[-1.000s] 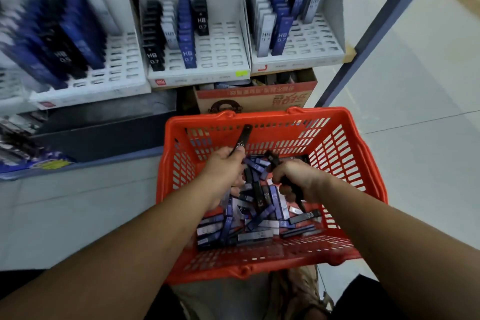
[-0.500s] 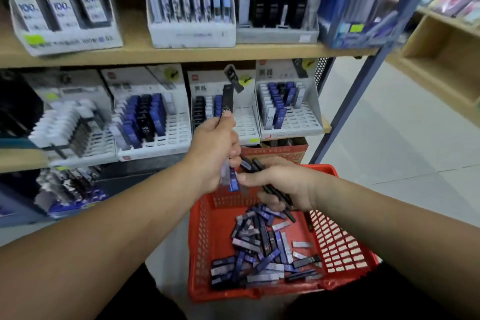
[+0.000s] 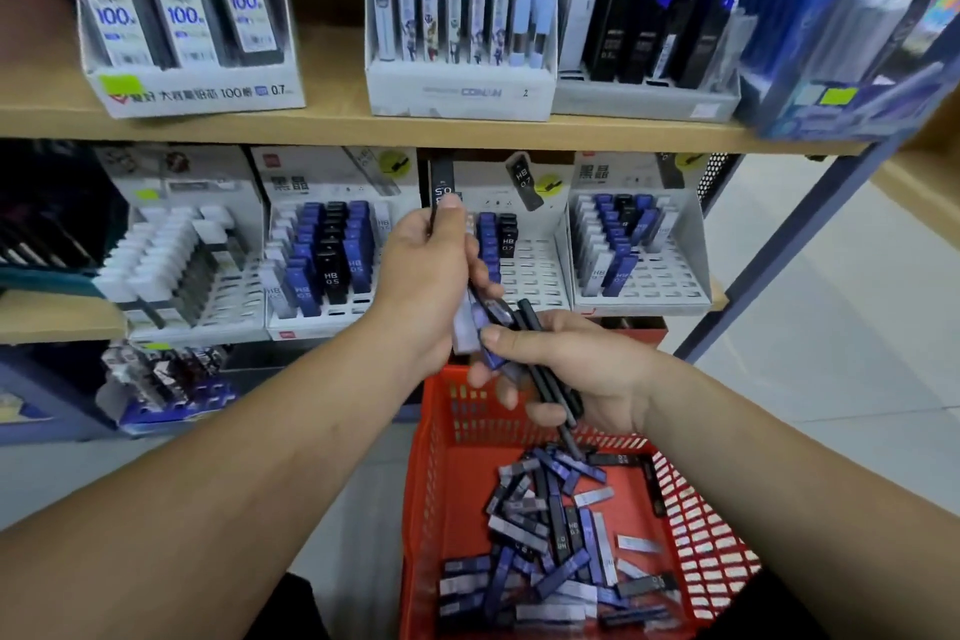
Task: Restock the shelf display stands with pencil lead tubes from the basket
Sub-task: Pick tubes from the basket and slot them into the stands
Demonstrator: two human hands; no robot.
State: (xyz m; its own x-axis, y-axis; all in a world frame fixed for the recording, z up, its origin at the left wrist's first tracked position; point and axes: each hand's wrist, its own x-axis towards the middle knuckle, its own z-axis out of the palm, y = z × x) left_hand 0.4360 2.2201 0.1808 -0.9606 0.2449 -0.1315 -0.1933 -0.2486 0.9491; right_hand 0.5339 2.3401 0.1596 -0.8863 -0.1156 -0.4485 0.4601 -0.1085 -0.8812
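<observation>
left hand pinching black tube before display stand, right hand gripping tubes above red basket

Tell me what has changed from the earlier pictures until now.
Both hands rose out of the basket: the left hand lifted a black tube up before the display stand; the right hand followed with its bundle. Both grips held; loose tubes stay in the basket.

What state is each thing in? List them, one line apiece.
Left hand: grips several tubes, pinching one black tube upright.
Right hand: grips a bundle of black tubes.
Basket: holds a loose pile of tubes.
Left stand: partly filled.
Middle stand: mostly empty slots.
Right stand: partly filled.
</observation>
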